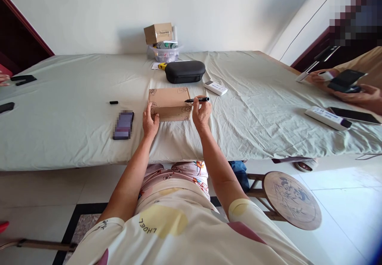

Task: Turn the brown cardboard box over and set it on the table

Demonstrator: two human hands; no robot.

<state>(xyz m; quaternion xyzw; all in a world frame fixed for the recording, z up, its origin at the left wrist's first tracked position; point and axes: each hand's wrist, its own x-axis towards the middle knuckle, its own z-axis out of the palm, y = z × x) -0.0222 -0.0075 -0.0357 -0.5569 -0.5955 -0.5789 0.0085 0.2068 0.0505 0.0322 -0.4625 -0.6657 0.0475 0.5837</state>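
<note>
In front of me on the cloth lies a small brown cardboard box (170, 96) with scribbled black flower-like drawings near its corners. My left hand (151, 120) rests on the box's left front corner, thumb on the front face and fingers along the side. A black marker (197, 100) is gripped in my right hand (201, 113), its tip pointing left at the box's right part; whether it touches the cardboard I cannot tell. The marker's black cap (114, 102) lies apart on the cloth to the left. A phone (123, 125) lies left of my left hand.
Behind the box are a black zip case (185, 72), a white packet (215, 88) and a plastic tub (164, 53) topped by another carton (158, 33). At right, a person's hands (364, 94) hold a dark device. A round stool (292, 200) stands below the table's right side.
</note>
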